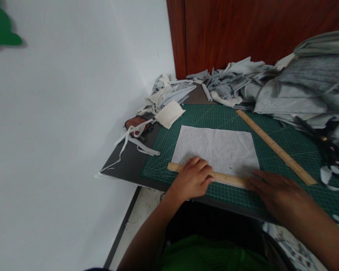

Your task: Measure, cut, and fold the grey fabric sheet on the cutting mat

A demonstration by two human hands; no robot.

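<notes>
The left hand [194, 176] is curling over a flat, pale wooden ruler [231, 179], pinching it; the right hand [278, 192] is blurring at its end, grip unclear to me. Just beyond both, a light-grey cloth rectangle [217, 146] is lying faintly rumpled beneath the ruler, which is covering a strip. Farther out, a green gridded mat [199, 114], another slanting wooden ruler [274, 145] and crumpled grey scraps [227, 88] are showing.

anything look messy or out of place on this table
The free ruler slants across the mat, out of line with the held ruler under the left hand. The cloth shows a small dark speck. Scraps lie heaped untidily along the back; loose strips straggle at left.
</notes>
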